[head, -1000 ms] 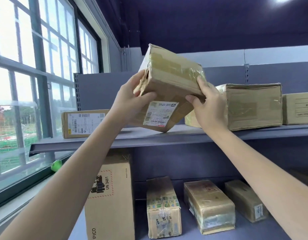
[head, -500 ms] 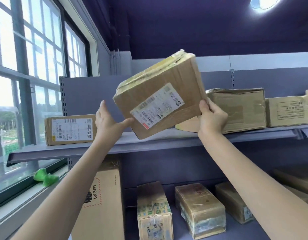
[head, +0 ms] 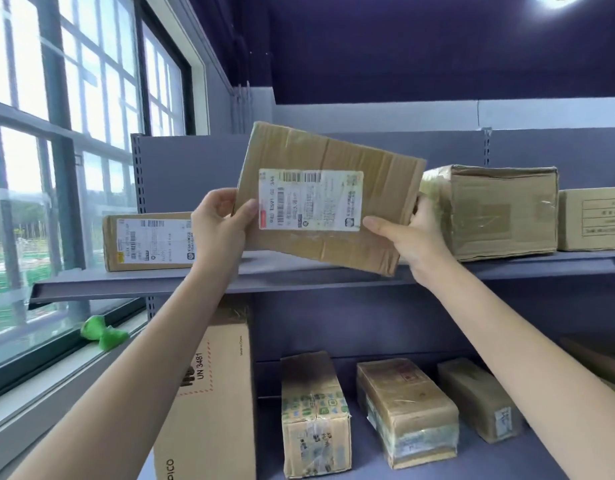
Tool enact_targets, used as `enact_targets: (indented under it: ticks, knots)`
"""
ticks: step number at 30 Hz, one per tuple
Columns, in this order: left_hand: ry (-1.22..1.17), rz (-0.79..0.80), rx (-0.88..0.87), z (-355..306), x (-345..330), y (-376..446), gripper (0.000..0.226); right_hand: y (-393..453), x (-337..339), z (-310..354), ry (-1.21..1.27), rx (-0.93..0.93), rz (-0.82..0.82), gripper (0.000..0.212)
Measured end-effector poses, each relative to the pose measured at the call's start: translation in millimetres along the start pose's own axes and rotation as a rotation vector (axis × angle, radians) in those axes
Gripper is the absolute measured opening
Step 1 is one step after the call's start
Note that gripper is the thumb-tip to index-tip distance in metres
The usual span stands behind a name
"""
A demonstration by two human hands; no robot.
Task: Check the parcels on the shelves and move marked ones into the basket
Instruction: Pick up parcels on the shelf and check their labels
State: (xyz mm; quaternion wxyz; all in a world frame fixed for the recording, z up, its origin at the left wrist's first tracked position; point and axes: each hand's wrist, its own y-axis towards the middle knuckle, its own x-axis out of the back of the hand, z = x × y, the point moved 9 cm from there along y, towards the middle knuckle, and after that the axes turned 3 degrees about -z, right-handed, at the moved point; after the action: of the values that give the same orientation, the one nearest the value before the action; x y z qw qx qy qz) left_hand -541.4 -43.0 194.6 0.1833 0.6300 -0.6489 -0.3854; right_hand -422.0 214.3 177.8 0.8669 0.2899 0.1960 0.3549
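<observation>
Head view: parcel [head: 333,161] between both hands

Both arms are bare and reach up and forward, the left arm [head: 136,358] coming from the low left and the right arm [head: 527,348] from the low right. The left hand [head: 219,225] grips the left edge of the parcel [head: 351,157], thumb on the front and fingers curled behind. The right hand [head: 408,237] holds the right end, thumb pointing left across the front, other fingers wrapped round the far side.
</observation>
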Motion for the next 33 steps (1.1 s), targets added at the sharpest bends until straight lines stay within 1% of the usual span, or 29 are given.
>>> enact_targets:
  ticks: [2, 4, 5, 6, 7, 9, 10, 11, 13, 15, 16, 18, 20, 22, 23, 26, 28, 31, 32, 33]
  knots:
    - [0.015, -0.047, -0.028, -10.6, 4.6, 5.3, 0.012, -0.3, 0.9, 20.5, -0.026, 0.103, -0.001, 0.083]
    - [0.019, -0.064, -0.048, -21.4, 8.8, 11.3, 0.015, -0.4, 4.7, 41.6, -0.096, 0.228, -0.006, 0.100]
    - [0.028, -0.070, -0.073, -28.5, 10.7, 14.4, 0.016, -0.7, 5.4, 51.1, -0.128, 0.287, 0.006, 0.105]
    - [0.048, -0.074, -0.105, -37.1, 11.6, 16.8, 0.015, -0.8, 5.3, 57.8, -0.157, 0.327, 0.025, 0.105]
    - [0.070, -0.081, -0.139, -46.6, 11.8, 18.1, 0.014, -0.4, 4.7, 62.0, -0.172, 0.347, 0.045, 0.099]
    - [0.079, -0.111, -0.193, -63.7, 11.0, 18.4, 0.015, 0.7, 2.2, 63.6, -0.181, 0.342, 0.061, 0.070]
    - [0.063, -0.132, -0.196, -68.3, 11.1, 18.8, 0.021, 1.0, 3.4, 61.1, -0.170, 0.330, 0.045, 0.054]
    - [0.030, -0.149, -0.174, -68.9, 11.6, 19.8, 0.033, 1.3, 6.0, 56.6, -0.127, 0.308, 0.020, 0.044]
    - [-0.102, -0.124, -0.078, -62.6, 8.6, 21.6, 0.064, 0.0, 10.1, 44.1, 0.025, 0.237, -0.026, 0.037]
    - [-0.259, -0.011, 0.036, -51.4, -6.4, 19.0, 0.088, -2.1, 7.8, 29.7, 0.169, 0.153, -0.056, 0.030]
    - [-0.280, 0.064, 0.074, -46.1, -17.4, 14.6, 0.094, -4.0, 4.7, 23.0, 0.219, 0.110, -0.070, 0.026]
    - [-0.203, 0.210, 0.080, -38.8, -38.8, 0.1, 0.089, -8.4, -2.1, 9.7, 0.326, 0.009, -0.095, 0.018]
    - [-0.118, 0.311, 0.048, -32.2, -52.2, -12.5, 0.083, -12.9, -7.8, -0.6, 0.419, -0.084, -0.102, 0.014]
    - [-0.112, 0.349, 0.049, -26.0, -55.6, -17.6, 0.082, -15.7, -8.8, -5.5, 0.438, -0.127, -0.098, 0.014]
    - [-0.119, 0.352, 0.051, -24.8, -55.4, -17.7, 0.080, -16.0, -8.0, -5.4, 0.426, -0.119, -0.099, 0.015]
    - [-0.129, 0.313, 0.051, -26.4, -51.3, -12.5, 0.076, -13.0, -0.2, 1.0, 0.351, -0.034, -0.151, 0.016]
    - [-0.116, 0.208, 0.034, -27.6, -38.7, -2.4, 0.080, -9.0, 10.0, 13.9, 0.260, 0.053, -0.219, 0.019]
    - [0.048, 0.010, -0.008, -29.8, -8.1, 14.9, 0.091, -4.6, 25.2, 42.6, 0.061, 0.226, -0.285, 0.028]
    - [0.104, -0.015, -0.022, -31.2, -1.7, 17.7, 0.090, -3.3, 27.2, 51.8, -0.007, 0.275, -0.280, 0.031]
    - [0.147, -0.010, -0.029, -31.6, 0.8, 18.6, 0.083, -1.6, 26.8, 60.0, -0.074, 0.322, -0.262, 0.033]
